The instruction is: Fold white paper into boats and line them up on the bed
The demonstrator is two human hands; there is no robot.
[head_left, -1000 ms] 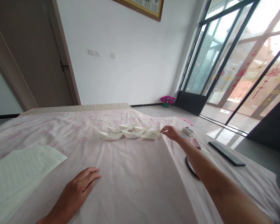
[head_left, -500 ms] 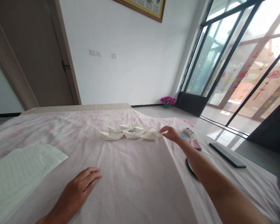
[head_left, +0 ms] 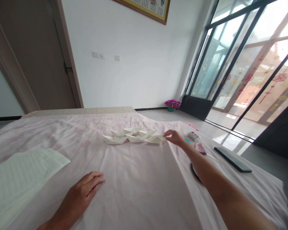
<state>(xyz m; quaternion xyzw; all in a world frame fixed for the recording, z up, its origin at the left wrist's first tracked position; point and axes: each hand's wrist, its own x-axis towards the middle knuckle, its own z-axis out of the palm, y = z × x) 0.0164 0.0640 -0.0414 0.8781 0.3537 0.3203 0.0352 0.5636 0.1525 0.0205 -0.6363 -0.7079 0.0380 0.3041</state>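
Observation:
Several folded paper boats stand in a close cluster in the middle of the pink floral sheet [head_left: 144, 172]. At the cluster's right front is one paper boat [head_left: 155, 139], and its right tip is between the thumb and fingers of my right hand [head_left: 174, 137]. Another paper boat [head_left: 114, 140] forms the left front corner, with a third paper boat [head_left: 136, 138] between these two. My left hand [head_left: 85, 188] lies on the sheet nearer to me, fingers stretched out and holding nothing. Left of it is a stack of lined paper sheets [head_left: 26, 174].
Right of the boats lie a small white box [head_left: 194, 136], a pink item [head_left: 200, 148] and a long dark flat object [head_left: 232, 159]. A dark round-edged object [head_left: 195, 172] is partly hidden under my right forearm. Pink flowers [head_left: 172, 104] stand on the floor beyond.

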